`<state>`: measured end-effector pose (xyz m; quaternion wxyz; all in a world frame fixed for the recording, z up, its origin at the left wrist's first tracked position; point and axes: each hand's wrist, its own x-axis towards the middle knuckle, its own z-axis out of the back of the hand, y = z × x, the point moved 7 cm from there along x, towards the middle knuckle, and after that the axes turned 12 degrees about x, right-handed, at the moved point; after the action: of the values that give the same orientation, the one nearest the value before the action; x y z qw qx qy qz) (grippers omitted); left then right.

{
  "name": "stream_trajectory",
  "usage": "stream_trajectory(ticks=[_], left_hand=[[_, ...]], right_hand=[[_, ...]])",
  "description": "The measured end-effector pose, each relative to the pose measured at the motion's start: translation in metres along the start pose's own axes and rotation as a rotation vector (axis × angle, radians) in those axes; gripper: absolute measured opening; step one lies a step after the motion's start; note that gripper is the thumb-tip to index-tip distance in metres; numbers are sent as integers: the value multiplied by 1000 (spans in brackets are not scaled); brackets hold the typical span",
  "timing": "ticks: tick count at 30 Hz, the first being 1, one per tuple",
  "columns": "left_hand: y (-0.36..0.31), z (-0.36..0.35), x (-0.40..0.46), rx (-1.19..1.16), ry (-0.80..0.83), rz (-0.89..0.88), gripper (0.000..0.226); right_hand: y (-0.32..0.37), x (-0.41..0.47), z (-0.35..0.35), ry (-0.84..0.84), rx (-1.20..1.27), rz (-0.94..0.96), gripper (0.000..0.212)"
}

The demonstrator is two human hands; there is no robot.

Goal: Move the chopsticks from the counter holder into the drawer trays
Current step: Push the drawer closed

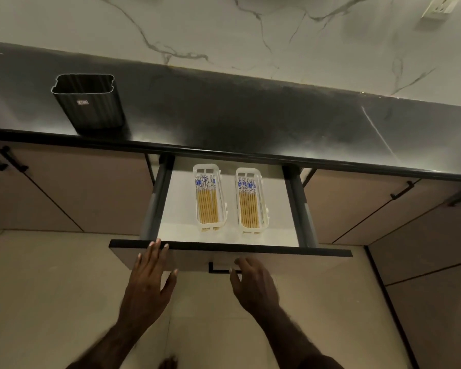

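One drawer [224, 255] stands pulled out under the dark table [250, 121], and inside it sit two white trays, side by side but apart. The left tray [209, 198] carries a bundle of chopsticks [207, 206], yellow shafts with blue-and-white patterned ends pointing toward the wall; the right tray [251, 201] carries a second bundle [248, 209] laid the same way. The sticks are packed too tight to count one by one, so call it two bundles, one per tray. Up on the table, at the left, there is one dark ribbed holder [91, 102], standing upright, and no chopstick shows above its rim.

Now the hands, two of them, both reaching forward from the bottom of the view with bare forearms. The left hand [149, 278] is spread, fingers straight, fingertips laid on the top edge of the drawer front near its left end, thumb splayed to the side and gripping nothing. The right hand [253, 283] is at the one black handle [218, 269] in the middle of the drawer front, fingers bent over the handle's right part; whether they actually wrap round the bar I cannot tell from this angle.

Closed cabinet doors flank the drawer on both sides, each with black handles, a marble-veined wall runs behind the table, and a pale floor lies below.
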<state>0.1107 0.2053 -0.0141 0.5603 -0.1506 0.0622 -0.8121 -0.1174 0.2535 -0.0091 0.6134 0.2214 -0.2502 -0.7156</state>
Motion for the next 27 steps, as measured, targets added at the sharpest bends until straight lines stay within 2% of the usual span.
stream_trajectory(ticks=[5, 9, 17, 27], left_hand=[[17, -20, -13, 36, 44, -42, 67], [26, -32, -20, 47, 75, -23, 71], [33, -48, -19, 74, 119, -60, 69], [28, -60, -23, 87, 136, -52, 73]], right_hand=[[-12, 5, -19, 40, -22, -82, 28], [-23, 13, -33, 66, -75, -116, 25], [-37, 20, -63, 199, -112, -234, 27], [-38, 21, -70, 174, -174, -257, 19]])
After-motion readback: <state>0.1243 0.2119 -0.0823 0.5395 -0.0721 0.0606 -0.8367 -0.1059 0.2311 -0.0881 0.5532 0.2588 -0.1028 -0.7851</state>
